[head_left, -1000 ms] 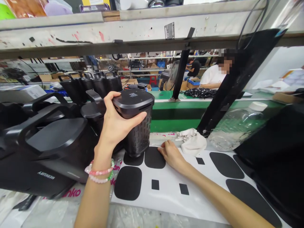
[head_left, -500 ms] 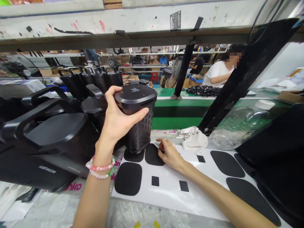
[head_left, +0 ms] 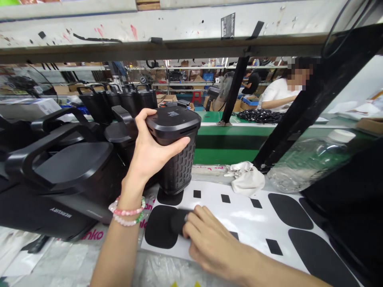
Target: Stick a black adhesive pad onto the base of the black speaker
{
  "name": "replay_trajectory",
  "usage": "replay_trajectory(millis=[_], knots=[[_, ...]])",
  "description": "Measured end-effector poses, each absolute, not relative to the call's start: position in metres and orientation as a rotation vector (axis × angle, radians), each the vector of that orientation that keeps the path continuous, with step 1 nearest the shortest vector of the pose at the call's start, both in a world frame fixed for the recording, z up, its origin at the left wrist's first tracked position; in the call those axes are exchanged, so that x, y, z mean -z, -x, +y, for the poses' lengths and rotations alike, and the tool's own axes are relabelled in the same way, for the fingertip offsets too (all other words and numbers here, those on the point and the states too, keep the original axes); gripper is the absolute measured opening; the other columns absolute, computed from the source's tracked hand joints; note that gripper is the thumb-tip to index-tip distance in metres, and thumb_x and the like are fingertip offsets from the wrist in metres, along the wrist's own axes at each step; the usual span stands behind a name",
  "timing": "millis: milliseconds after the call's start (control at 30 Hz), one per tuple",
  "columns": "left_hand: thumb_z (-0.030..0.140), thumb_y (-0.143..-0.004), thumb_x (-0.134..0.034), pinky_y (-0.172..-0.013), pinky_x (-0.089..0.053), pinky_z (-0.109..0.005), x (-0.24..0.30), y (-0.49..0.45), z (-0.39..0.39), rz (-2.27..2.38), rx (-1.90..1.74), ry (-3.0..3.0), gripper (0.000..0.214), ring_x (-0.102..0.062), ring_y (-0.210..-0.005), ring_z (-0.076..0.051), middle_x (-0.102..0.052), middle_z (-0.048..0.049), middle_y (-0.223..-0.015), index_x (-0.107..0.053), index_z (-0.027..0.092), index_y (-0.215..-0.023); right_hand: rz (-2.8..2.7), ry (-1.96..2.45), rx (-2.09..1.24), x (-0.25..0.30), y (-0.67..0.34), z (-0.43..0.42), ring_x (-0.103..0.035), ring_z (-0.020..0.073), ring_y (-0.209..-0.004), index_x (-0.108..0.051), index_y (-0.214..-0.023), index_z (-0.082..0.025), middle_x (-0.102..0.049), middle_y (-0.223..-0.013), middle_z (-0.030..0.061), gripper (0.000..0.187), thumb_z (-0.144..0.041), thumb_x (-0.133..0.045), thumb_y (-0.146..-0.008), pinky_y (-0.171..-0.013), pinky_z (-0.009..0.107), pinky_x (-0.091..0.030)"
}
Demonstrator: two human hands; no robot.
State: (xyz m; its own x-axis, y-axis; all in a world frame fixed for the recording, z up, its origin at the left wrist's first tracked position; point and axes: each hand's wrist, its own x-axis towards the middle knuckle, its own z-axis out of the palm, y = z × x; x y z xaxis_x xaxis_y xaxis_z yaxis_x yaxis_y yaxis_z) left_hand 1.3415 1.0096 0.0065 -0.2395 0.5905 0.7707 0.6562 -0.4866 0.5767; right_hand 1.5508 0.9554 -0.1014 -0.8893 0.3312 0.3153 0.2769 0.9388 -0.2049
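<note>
Gripping the black basket-textured container [head_left: 176,151] near its lid, the left hand [head_left: 149,153] has thumb and fingers clamped around it at the white sticker sheet's [head_left: 239,217] far left corner. The right hand [head_left: 206,239] pinches a peeled black pad [head_left: 178,221] near the sheet's front left corner. Large black units [head_left: 60,179] crowd the left; a cloth [head_left: 247,177] and bottle [head_left: 308,161] lie beyond the far edge.

At frame centre stands a black speaker [head_left: 175,149] with a woven-grid pattern on its side. Below it, a white sheet [head_left: 245,217] carries black rounded patches and small black squares. A pink, white and green bead bracelet [head_left: 127,209] sits lower left of centre; a green belt [head_left: 227,143] crosses behind.
</note>
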Motion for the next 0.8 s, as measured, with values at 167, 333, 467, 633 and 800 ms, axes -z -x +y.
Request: replay_trajectory(millis=[167, 333, 467, 633, 800], knots=[[0.034, -0.054, -0.084, -0.089, -0.049, -0.033, -0.009, -1.352, 1.006, -1.439, 1.858, 1.791, 0.078, -0.055, -0.103, -0.021, -0.047, -0.0038, -0.116, -0.040, 0.024, -0.118, -2.372, 0.443, -0.720, 0.030, -1.587, 0.938, -0.049, 0.0146, -0.075, -0.047, -0.089, -0.023, -0.053, -0.081, -0.0001, 0.027, 0.001, -0.046, -0.076, -0.065, 0.024, -0.044], [0.037, -0.052, -0.083, -0.092, -0.047, -0.034, 0.001, -1.380, 1.004, -1.077, 1.849, 1.861, 0.083, -0.052, -0.108, -0.023, -0.044, -0.0059, -0.120, -0.039, 0.023, -0.121, -1.556, 0.677, -0.888, -0.025, -1.628, 0.955, -0.049, 0.0109, -0.066, -0.049, -0.078, -0.025, -0.049, -0.078, -0.0026, 0.017, -0.023, -0.065, -0.083, -0.055, 0.019, -0.042], [0.032, -0.046, -0.085, -0.087, -0.051, -0.038, 0.020, -1.402, 1.008, -0.963, 1.819, 2.082, 0.093, -0.055, -0.106, -0.026, -0.045, -0.0074, -0.118, -0.035, 0.024, -0.123, -1.298, 0.631, -0.800, -0.039, -1.642, 0.972, -0.048, 0.0096, -0.065, -0.050, -0.070, -0.022, -0.050, -0.076, -0.0032, 0.030, -0.029, -0.080, -0.071, -0.052, 0.018, -0.041], [0.029, -0.044, -0.088, -0.095, -0.049, -0.050, 0.022, -1.418, 1.000, -0.854, 1.573, 2.574, 0.105, -0.042, -0.129, -0.036, -0.038, -0.0145, -0.133, -0.026, 0.027, -0.128, -1.286, 0.668, -0.882, -0.050, -1.643, 0.987, -0.051, 0.0087, -0.057, -0.054, -0.075, -0.022, -0.054, -0.069, -0.0042, 0.031, -0.029, -0.083, -0.066, -0.048, 0.017, -0.043], [0.029, -0.046, -0.089, -0.094, -0.050, -0.054, 0.011, -1.415, 0.984, -1.086, 1.432, 2.666, 0.122, -0.048, -0.124, -0.037, -0.036, -0.0158, -0.136, -0.011, 0.032, -0.140, -1.285, 0.640, -1.059, -0.048, -1.642, 0.988, -0.064, 0.0169, -0.078, -0.057, -0.105, -0.029, -0.066, -0.090, 0.0011, 0.044, -0.030, -0.081, -0.069, -0.061, 0.024, -0.053]])
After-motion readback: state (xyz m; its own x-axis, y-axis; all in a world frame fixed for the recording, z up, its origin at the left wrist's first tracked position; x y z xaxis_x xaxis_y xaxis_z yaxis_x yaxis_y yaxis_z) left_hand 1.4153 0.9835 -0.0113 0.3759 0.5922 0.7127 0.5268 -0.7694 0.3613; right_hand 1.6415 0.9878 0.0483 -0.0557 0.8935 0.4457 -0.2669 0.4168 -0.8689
